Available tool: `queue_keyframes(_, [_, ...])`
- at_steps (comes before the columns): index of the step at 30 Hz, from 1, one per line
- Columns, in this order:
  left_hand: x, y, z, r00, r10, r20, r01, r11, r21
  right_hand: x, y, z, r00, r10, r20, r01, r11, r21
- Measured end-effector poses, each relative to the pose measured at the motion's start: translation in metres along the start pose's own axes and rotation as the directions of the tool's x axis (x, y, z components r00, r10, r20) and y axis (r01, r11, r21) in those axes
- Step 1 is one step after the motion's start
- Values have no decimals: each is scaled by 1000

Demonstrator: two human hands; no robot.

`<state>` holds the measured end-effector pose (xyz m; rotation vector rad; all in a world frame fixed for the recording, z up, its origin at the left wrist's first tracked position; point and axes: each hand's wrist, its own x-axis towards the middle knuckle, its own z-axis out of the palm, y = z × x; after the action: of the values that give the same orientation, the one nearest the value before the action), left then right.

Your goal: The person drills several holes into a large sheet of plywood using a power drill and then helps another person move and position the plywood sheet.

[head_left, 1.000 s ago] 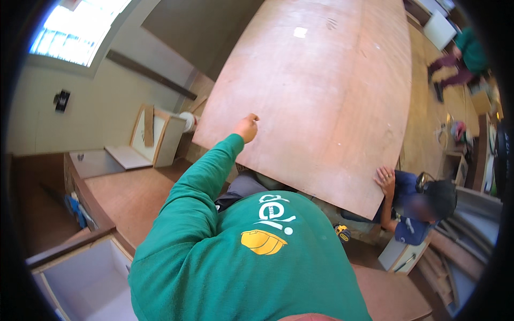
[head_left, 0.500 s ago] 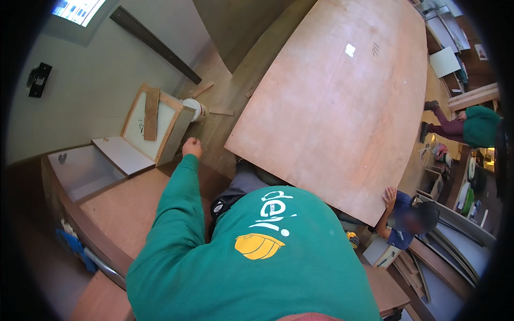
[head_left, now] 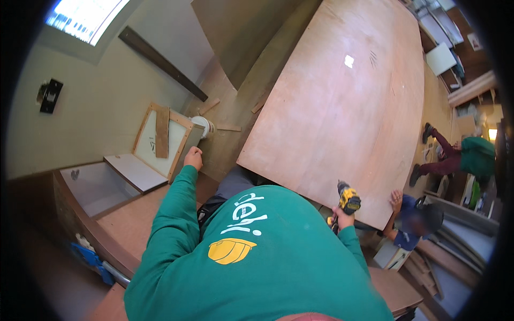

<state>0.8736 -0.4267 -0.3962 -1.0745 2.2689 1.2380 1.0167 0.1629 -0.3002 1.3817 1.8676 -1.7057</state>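
A yellow and black cordless drill [head_left: 349, 200] is in my right hand [head_left: 344, 219]. Its bit end points away from me over the near edge of a large wooden panel [head_left: 342, 107]. My left hand [head_left: 193, 158] is closed, held out to the left of the panel. Whatever those fingers may hold is too small or hidden to see. Close to that hand lies a pale, wood-framed board [head_left: 179, 134] with a strip of wood [head_left: 163, 132] across it. A co-worker's hand [head_left: 396, 199] rests on the panel's near right corner.
A white bucket [head_left: 205, 127] and wood offcuts [head_left: 210, 106] lie past my left hand. An open cabinet [head_left: 101, 184] stands at left, with a blue clamp [head_left: 92, 262] below it. A second person [head_left: 460, 158] is at the far right, near stacked boards [head_left: 455, 243].
My right hand has come into view from below, holding the drill over the panel's near edge. My left hand stays closed. The view has shifted slightly, and the far-right person's legs have moved.
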Motion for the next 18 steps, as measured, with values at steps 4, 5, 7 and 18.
queue_keyframes(4, [42,-12,-15,936,340,-93,-315,925,214,-13,-31,51,1000,-11,25,12,1000,-14])
queue_keyframes(5, [48,-2,-18,937,343,-63,-313,907,284,-16,-34,58,999,-18,29,18,1000,3])
queue_keyframes(7, [81,-8,-25,954,297,49,-299,918,259,-20,-38,75,1000,-24,3,24,999,27])
queue_keyframes(18, [167,8,-70,765,-90,638,-466,606,645,-103,-65,179,945,113,-306,-57,981,186])
